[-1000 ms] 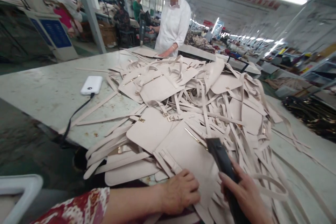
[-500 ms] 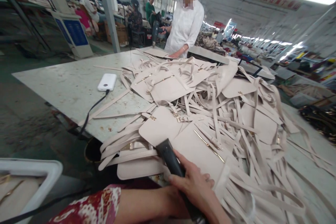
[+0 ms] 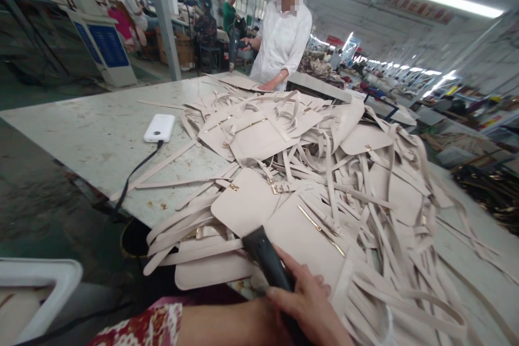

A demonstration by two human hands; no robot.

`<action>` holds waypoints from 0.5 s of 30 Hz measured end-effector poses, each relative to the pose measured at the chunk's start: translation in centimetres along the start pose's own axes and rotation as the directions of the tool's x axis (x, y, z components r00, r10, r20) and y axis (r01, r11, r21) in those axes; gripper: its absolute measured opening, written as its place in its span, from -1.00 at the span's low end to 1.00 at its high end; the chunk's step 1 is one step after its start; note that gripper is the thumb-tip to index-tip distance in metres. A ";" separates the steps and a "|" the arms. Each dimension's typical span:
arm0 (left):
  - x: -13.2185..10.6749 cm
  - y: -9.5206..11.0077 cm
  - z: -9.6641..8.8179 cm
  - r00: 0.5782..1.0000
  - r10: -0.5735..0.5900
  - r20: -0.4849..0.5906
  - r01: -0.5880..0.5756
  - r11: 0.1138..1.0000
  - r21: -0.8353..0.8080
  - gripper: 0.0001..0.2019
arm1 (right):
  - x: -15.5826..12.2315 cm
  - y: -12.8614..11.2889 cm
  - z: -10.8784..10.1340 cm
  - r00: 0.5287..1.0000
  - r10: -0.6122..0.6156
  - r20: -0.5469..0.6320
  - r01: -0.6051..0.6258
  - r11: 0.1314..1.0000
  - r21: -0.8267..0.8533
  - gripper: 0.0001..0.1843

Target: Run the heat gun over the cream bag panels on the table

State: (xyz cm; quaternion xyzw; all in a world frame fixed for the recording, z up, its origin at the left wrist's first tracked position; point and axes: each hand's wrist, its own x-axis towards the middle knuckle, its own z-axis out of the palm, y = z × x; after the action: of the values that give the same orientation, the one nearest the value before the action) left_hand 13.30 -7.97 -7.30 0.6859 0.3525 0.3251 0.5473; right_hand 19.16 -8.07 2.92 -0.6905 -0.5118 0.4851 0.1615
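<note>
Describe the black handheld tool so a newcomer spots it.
Find the pale, stained worktable heaped with beige leather-like straps and panels. At the heap's near edge, the camera wearer's right hand grips a black, elongated tool, standing out dark against the surrounding beige.

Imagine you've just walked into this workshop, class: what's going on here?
The person's right hand grips a black handheld tool over beige panels and straps heaped on a table. The left forearm reaches in below it, its hand mostly hidden. Across the table, a co-worker in white holds a dark tool pointing down, the other hand resting on the pieces. A white device with a black cable lies nearby.
</note>
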 end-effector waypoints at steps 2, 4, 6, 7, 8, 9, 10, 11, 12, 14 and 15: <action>0.4 0.4 0.4 0.997 0.071 -0.029 -0.068 0.994 0.089 -0.68 | 0.8 -1.3 -0.2 0.999 -0.013 -0.031 0.016 0.996 0.087 -0.28; 0.9 0.4 0.3 0.985 0.170 -0.041 -0.159 0.970 0.185 -0.65 | 1.4 -2.0 -1.5 0.994 -0.057 -0.088 0.078 0.965 0.250 -0.29; 1.3 0.0 0.0 0.955 0.296 0.011 -0.289 0.925 0.246 -0.69 | 2.0 -1.6 -3.9 0.986 -0.065 -0.154 0.123 0.909 0.399 -0.31; 1.4 -0.4 -0.3 0.916 0.396 0.072 -0.398 0.866 0.304 -0.72 | 2.4 -1.1 -5.2 0.983 -0.051 -0.176 0.126 0.885 0.448 -0.33; 1.5 -0.9 -0.5 0.852 0.501 0.153 -0.518 0.767 0.378 -0.76 | 2.9 -0.4 -6.6 0.985 -0.030 -0.169 0.109 0.869 0.483 -0.35; 1.5 -1.5 -0.6 0.772 0.588 0.243 -0.625 0.630 0.461 -0.78 | 3.6 0.3 -7.8 0.990 -0.003 -0.144 0.077 0.855 0.512 -0.39; 1.5 -2.2 -0.7 0.692 0.642 0.329 -0.696 0.472 0.541 -0.77 | 4.3 0.8 -9.0 0.993 0.005 -0.118 0.058 0.853 0.518 -0.45; 1.5 -2.7 -0.7 0.628 0.669 0.396 -0.726 0.321 0.609 -0.76 | 5.2 1.2 -9.9 0.995 0.010 -0.097 0.042 0.852 0.521 -0.52; 1.4 -3.3 -0.6 0.588 0.680 0.437 -0.725 0.205 0.657 -0.75 | 6.1 1.4 -10.6 0.996 0.008 -0.084 0.037 0.855 0.517 -0.57; 1.4 -3.9 -0.4 0.573 0.684 0.451 -0.701 0.123 0.703 -0.74 | 8.1 1.0 -11.3 0.996 -0.011 -0.083 0.051 0.863 0.502 -0.63; 1.4 -4.0 -0.4 0.574 0.680 0.456 -0.696 0.113 0.709 -0.73 | 9.0 0.6 -11.3 0.996 -0.024 -0.090 0.066 0.866 0.497 -0.63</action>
State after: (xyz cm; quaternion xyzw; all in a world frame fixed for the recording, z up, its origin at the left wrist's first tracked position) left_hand 13.24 -5.99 -11.07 0.9398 0.0980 0.3201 -0.0683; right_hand 29.00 2.59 3.36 -0.6321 -0.3782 0.5687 0.3660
